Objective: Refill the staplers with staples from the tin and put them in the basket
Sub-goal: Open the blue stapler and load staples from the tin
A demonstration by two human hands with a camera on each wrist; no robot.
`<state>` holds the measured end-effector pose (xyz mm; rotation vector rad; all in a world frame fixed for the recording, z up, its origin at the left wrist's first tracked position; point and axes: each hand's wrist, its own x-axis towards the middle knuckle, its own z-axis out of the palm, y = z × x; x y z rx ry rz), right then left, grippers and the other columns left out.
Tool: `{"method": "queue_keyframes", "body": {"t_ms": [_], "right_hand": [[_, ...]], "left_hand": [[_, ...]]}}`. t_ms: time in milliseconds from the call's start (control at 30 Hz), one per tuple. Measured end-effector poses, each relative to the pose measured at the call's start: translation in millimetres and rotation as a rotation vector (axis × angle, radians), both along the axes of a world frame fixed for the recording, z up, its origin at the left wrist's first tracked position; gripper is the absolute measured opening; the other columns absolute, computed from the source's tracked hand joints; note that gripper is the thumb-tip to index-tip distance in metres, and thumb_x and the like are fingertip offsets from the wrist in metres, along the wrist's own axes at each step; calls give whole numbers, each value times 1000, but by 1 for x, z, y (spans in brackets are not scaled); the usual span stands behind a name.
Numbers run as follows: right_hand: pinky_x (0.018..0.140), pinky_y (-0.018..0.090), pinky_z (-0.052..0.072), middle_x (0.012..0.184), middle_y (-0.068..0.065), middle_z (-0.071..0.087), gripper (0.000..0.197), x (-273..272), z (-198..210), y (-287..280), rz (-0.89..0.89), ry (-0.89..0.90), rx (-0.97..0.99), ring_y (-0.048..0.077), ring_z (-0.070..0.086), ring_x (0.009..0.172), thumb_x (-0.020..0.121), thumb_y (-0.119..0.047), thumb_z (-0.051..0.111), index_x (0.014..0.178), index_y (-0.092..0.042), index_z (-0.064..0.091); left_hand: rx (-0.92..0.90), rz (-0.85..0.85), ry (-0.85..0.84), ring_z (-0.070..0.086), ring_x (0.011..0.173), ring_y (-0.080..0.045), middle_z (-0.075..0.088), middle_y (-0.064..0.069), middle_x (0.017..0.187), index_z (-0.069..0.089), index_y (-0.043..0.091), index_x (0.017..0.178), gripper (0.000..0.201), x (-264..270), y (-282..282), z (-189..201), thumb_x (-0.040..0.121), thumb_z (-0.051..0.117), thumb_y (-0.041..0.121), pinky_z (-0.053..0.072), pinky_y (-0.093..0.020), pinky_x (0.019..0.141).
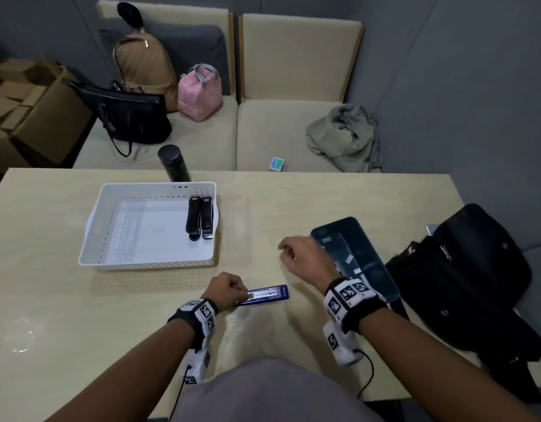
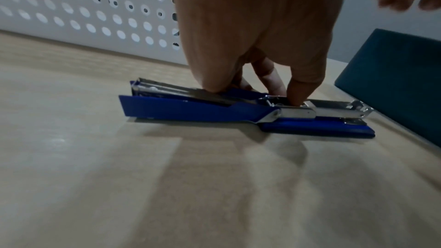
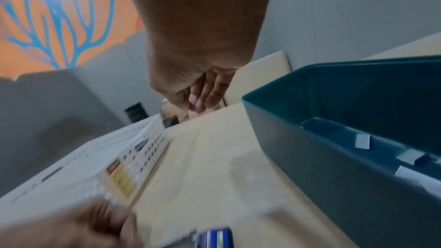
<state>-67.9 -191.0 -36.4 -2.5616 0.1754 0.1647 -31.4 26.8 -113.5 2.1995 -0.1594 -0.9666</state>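
Observation:
A blue stapler [image 1: 267, 294] lies folded open flat on the table, its metal magazine [image 2: 334, 109] facing up. My left hand [image 1: 228, 289] grips its left half, the thumb [image 2: 214, 82] on the lid arm and a fingertip [image 2: 298, 95] in the magazine near the hinge. My right hand [image 1: 296, 254] hovers loosely curled above the table beside the dark teal tin [image 1: 365, 239]; I see nothing in it [image 3: 203, 93]. Pale staple strips [image 3: 362, 140] lie in the tin [image 3: 334, 176]. Two black staplers [image 1: 199, 219] lie in the white perforated basket [image 1: 147, 263] at its right side.
A black flask [image 1: 173, 162] stands behind the basket. A black bag [image 1: 461, 269] fills the table's right end next to the tin. Bags, a jacket and a small box [image 1: 276, 164] lie on the bench beyond the table.

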Motion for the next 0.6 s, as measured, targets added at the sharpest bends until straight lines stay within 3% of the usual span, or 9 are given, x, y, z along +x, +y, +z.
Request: {"method": "queue_keyframes", "body": {"t_ms": [133, 267, 367, 433, 533, 600], "right_hand": [[71, 27, 53, 80, 2, 71, 15, 9, 19, -40, -320, -194, 105, 17, 65, 73, 83, -12, 57, 89, -13, 71], [78, 32, 55, 80, 6, 72, 16, -3, 6, -96, -465, -25, 49, 20, 64, 75, 82, -9, 57, 82, -16, 71], [79, 24, 50, 93, 8, 74, 21, -19, -10, -116, -293, 266, 36, 19, 65, 81, 83, -4, 59, 82, -20, 72], [78, 24, 48, 97, 5, 71, 24, -26, -20, -118, -117, 426, -46, 21, 65, 88, 81, -4, 61, 82, -25, 72], [73, 30, 48, 98, 6, 63, 24, -33, -36, -111, 19, 494, -215, 25, 64, 92, 81, -5, 62, 101, -16, 70], [77, 37, 51, 113, 11, 55, 28, -36, -47, -105, 69, 478, -338, 32, 61, 100, 83, -5, 61, 109, -14, 66]], "left_hand": [[2, -8, 13, 58, 48, -12, 65, 1, 56, 68, 18, 61, 18, 0, 1, 0, 73, 72, 5, 46, -14, 44], [1, -13, 15, 57, 47, -11, 64, 2, 55, 67, 19, 60, 18, 1, 0, -2, 71, 72, 6, 46, -14, 45], [7, -14, 14, 58, 47, -11, 65, 1, 55, 68, 17, 61, 14, 1, 0, -2, 70, 72, 6, 49, -19, 49], [9, -19, 24, 59, 48, -13, 66, -1, 55, 69, 15, 62, 11, 2, 0, -2, 69, 72, 7, 52, -23, 53], [18, -26, 27, 58, 49, -13, 65, -1, 56, 69, 15, 63, 11, 3, -1, -2, 70, 72, 6, 52, -25, 56], [22, -28, 17, 57, 50, -11, 64, 1, 55, 68, 17, 62, 15, 3, -1, -1, 71, 73, 6, 50, -22, 55]]}}
